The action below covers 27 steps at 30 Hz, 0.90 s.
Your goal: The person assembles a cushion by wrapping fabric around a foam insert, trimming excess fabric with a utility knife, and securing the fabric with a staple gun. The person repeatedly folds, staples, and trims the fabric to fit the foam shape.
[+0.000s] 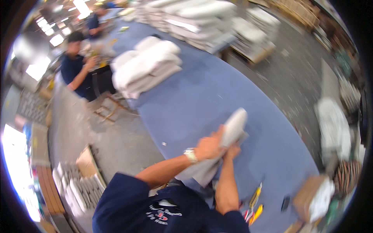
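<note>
Left hand [210, 147] and right hand [232, 150] are clamping opposite sides of a pale piece [236, 121], blurred but probably fabric, its long axis slanting forward-right over the table [186, 112].

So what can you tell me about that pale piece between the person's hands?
The pale piece is light grey and looks like soft, fabric-like material, perhaps folded. Its far end is rounded; its near end spreads into flaps by the person's shirt. It slants across the blue-grey table, with the left hand and right hand on it. Blur hides its finer texture.
</note>
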Each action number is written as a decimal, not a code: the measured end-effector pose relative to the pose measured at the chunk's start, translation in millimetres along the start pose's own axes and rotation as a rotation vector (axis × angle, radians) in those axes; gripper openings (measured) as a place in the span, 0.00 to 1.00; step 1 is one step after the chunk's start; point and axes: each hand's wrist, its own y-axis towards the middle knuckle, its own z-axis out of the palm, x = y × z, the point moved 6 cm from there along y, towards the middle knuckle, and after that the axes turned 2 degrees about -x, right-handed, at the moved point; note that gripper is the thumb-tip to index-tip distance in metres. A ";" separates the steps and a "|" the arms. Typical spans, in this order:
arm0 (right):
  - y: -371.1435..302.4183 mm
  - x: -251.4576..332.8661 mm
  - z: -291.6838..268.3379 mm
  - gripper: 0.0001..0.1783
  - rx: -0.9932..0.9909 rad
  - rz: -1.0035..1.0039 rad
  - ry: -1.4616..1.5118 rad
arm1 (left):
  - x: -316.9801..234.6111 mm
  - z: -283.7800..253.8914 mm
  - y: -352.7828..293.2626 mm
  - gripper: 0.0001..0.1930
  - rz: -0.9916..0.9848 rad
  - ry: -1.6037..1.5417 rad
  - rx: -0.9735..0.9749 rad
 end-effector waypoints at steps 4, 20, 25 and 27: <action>-6.2 3.3 10.7 0.29 -0.065 0.116 0.063 | -25.9 -11.2 79.4 0.48 0.016 0.005 -0.012; -14.0 49.3 10.3 0.29 -0.160 -0.040 -0.400 | 28.4 -27.2 -0.8 0.49 -0.031 0.097 -0.099; -20.4 43.5 14.3 0.31 -0.136 -0.045 -0.434 | 96.1 -7.0 -125.0 0.46 -0.205 0.014 -0.242; -21.0 40.6 11.2 0.33 -0.129 -0.036 -0.448 | 120.3 8.6 -161.5 0.43 -0.263 -0.243 -0.312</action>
